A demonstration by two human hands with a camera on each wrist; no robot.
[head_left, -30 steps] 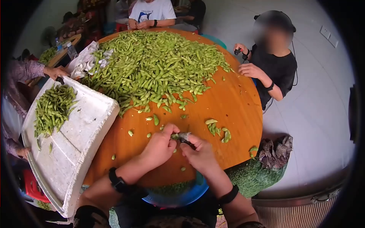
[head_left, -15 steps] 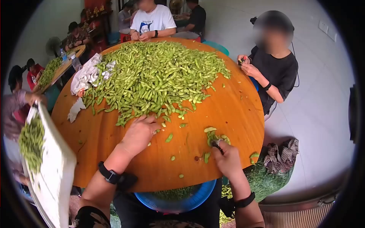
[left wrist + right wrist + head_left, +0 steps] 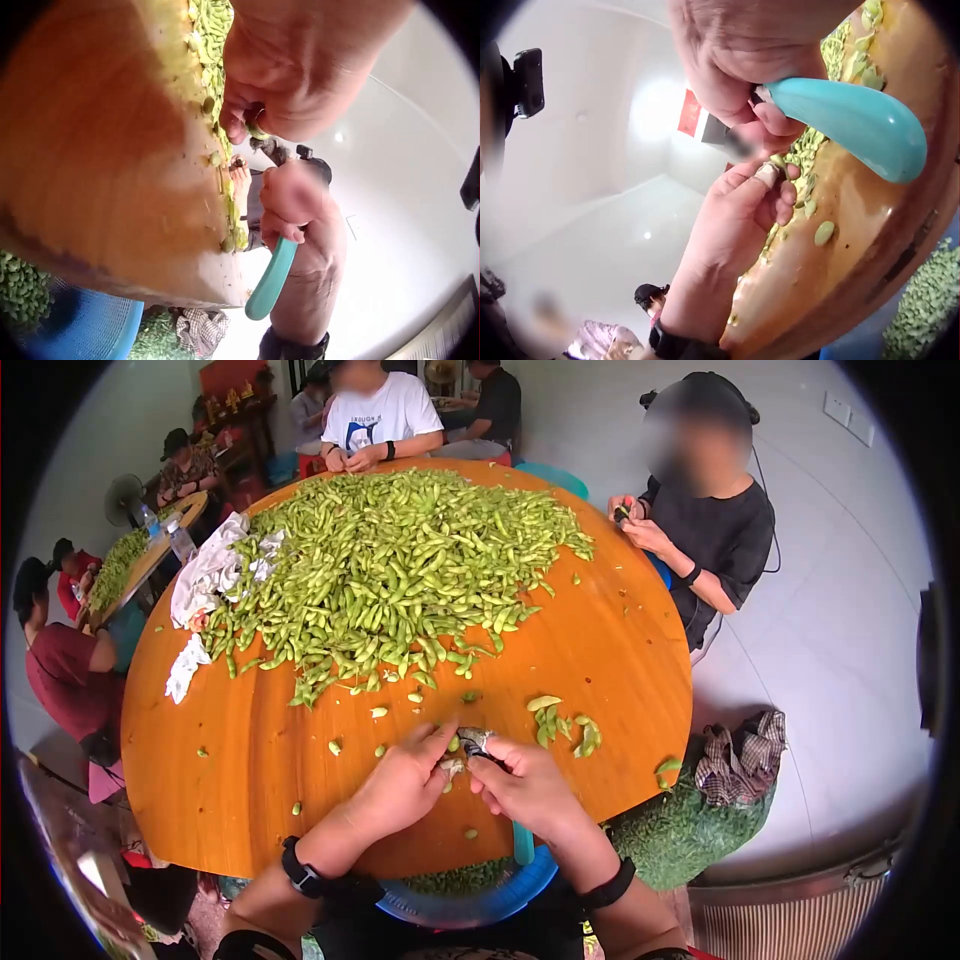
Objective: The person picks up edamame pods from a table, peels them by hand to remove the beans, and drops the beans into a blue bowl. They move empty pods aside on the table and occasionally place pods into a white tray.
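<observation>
My left hand (image 3: 405, 775) pinches a green bean pod (image 3: 259, 129) between thumb and fingers above the near part of the table. A whitish wrap (image 3: 767, 175) covers its thumb tip. Just right of it, my right hand (image 3: 530, 785) grips a tool by its teal handle (image 3: 855, 124), which juts out below the palm. The tool's working end is mostly hidden by the fingers and a dark grey wrap. Both hands' fingertips meet at the pod. Beyond them lies a large heap of green pods (image 3: 400, 570). Loose shelled beans (image 3: 825, 233) dot the wood nearby.
The round wooden table (image 3: 250, 760) fills the middle. Under its near edge sits a blue basin (image 3: 470, 910) of beans. A few pods (image 3: 588, 737) lie to the right, and a green sack (image 3: 690, 840) stands below. Other people sit around, one in black (image 3: 715, 540) at right.
The left hand went to the heap's near edge, then came back to the right hand. The right hand moved to the loose pods and returned. The white tray of pods left view at left.
</observation>
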